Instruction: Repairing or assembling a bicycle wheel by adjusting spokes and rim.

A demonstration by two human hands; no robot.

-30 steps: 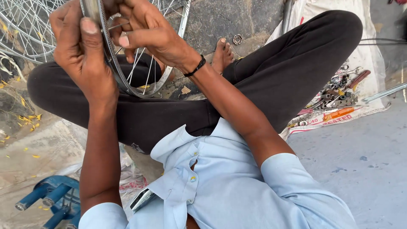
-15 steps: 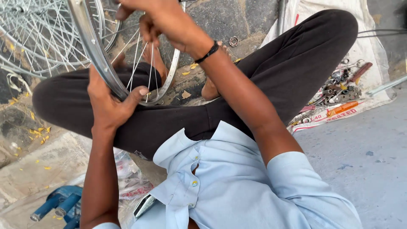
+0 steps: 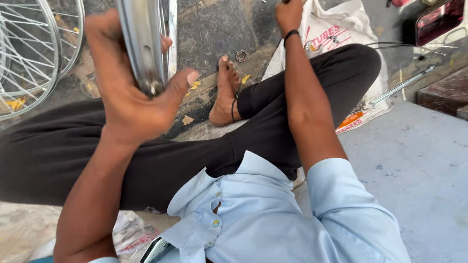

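- Sitting cross-legged on the stone floor (image 3: 214, 34), the person fills most of the view: black trousers (image 3: 161, 160) across the middle, a pale blue shirt (image 3: 273, 219) at the bottom, and one bare foot (image 3: 225, 95) tucked in near the centre.
- Next in size is the metal wheel rim (image 3: 142, 44), held up close to the camera. It is seen edge-on as a shiny curved band, its visible stretch running from the top edge of the frame down to the palm, so its long axis here stands close to upright, leaning slightly to the right at the lower end.
- The left hand (image 3: 129, 97) has its grip clenched on that rim: fingers wrap behind the band and the thumb presses across its lower end from the right.
- The right hand (image 3: 288, 14) reaches up to the top edge of the frame with a dark band on its wrist; it is cut off there, so I cannot tell whether its grip is closed on anything.
- Other spoked wheels (image 3: 34, 53) lie flat on the floor at the far left, well apart from the held rim.
- A white printed bag (image 3: 336, 31) lies beyond the right knee.
- Smallest, a little metal ring part (image 3: 241, 55) rests on the floor just beyond the toes.
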